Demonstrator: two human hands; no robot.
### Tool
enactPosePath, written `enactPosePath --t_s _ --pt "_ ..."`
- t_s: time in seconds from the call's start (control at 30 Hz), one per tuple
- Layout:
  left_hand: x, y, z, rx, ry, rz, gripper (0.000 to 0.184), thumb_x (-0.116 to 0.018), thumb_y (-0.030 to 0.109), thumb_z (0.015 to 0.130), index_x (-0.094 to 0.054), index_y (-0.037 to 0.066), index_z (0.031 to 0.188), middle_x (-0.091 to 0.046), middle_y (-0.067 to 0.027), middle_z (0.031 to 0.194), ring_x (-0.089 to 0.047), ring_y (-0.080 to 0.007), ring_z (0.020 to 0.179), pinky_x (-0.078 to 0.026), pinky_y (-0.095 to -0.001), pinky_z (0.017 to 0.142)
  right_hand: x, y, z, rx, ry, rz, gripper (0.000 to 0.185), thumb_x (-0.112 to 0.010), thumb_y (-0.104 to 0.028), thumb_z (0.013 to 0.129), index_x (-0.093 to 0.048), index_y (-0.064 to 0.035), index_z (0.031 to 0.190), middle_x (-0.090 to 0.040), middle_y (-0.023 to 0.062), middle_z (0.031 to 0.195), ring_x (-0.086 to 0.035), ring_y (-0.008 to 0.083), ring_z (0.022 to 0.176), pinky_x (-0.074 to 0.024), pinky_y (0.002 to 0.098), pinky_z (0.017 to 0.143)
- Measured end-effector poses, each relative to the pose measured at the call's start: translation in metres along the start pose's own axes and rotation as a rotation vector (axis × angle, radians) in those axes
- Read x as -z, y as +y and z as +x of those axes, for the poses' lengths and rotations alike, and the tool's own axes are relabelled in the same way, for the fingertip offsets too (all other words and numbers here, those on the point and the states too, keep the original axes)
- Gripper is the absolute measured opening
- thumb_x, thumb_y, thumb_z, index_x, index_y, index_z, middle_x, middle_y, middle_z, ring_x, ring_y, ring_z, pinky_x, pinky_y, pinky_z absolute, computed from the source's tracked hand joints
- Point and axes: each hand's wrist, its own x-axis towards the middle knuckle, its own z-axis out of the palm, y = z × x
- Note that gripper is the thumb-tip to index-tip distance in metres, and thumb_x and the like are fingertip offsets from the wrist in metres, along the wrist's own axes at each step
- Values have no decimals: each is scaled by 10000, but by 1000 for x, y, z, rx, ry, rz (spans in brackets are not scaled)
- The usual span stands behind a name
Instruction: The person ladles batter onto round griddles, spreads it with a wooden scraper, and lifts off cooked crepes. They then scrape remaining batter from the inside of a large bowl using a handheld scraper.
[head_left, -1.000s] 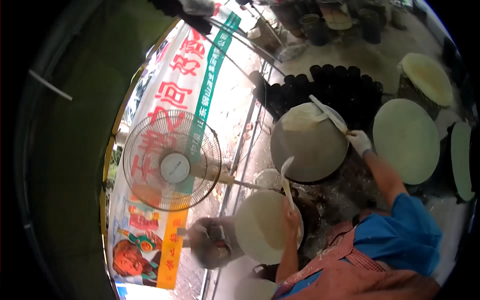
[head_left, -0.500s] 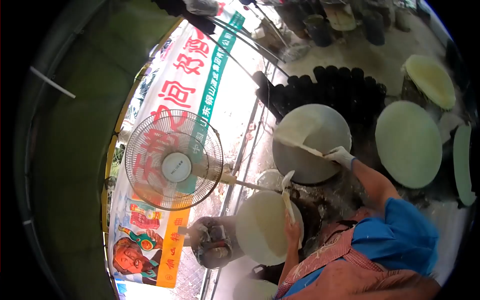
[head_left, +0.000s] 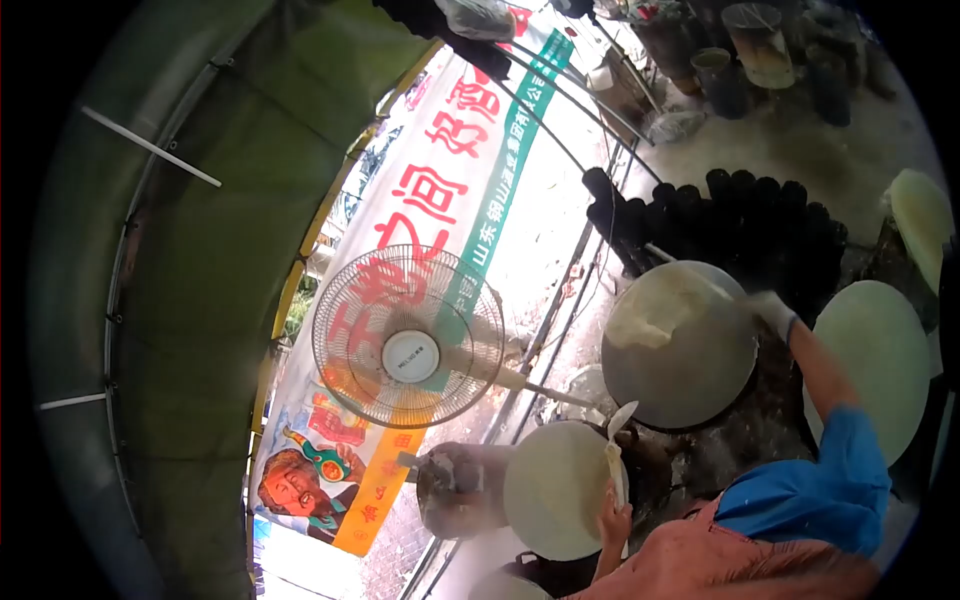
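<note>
While the near griddle [head_left: 514, 510] looks largely coated, the left hand [head_left: 614, 518] curls around a pale tool [head_left: 613, 458] there. On the far griddle [head_left: 685, 395], a pale layer [head_left: 645, 322] covers the left part, the rest seemingly undone; the right hand's [head_left: 773, 311] grip is too blurred to tell.

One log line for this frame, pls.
left hand: holding pale tool | right hand: gloved, blurred, by upper griddle, grip unclear | upper griddle: pale patch on surface
</note>
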Motion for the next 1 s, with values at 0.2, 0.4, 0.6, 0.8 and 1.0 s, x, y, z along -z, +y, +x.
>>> enactPosePath --t_s 0.2,0.4,0.6,0.8,1.0 --pt "6 38 -13 312 -133 -99 584 -528 18 827 -364 38 1388 -424 -114 1396 -428 -190 1263 -372 -274 947 -9 69 31 36 -387 -147 192 -727 -197 737 -673 -16 777 -570 53 647 -542 148 596 -439 350 529" --pt "3 32 -28 229 -88 8 611 -541 41 808 -369 69 1394 -454 -126 1361 -453 -194 1223 -366 -272 946 -13 -29 36 3 -100 -156 167 -630 -156 808 -699 -49 916 -608 70 711 -600 183 704 -480 343 602" --pt "7 47 -38 403 -13 -133 593 -548 61 814 -392 97 1384 -511 -151 1295 -512 -193 1150 -393 -278 923 31 117 115 275 -717 -408 333 -776 -227 710 -694 -59 986 -672 87 988 -596 206 926 -456 362 834" --pt "11 53 -63 445 77 -136 573 -536 66 817 -408 105 1374 -558 -142 1248 -577 -161 1043 -443 -274 855 -19 20 134 184 -267 -133 374 -732 -260 718 -661 -41 1013 -657 87 901 -615 194 776 -503 378 631" --pt "6 33 -86 626 61 -200 595 -560 96 804 -406 136 1377 -572 -173 1219 -582 -143 1008 -461 -296 820 12 68 101 89 -613 -301 305 -754 -218 707 -685 -26 934 -665 125 903 -608 211 839 -498 375 726"
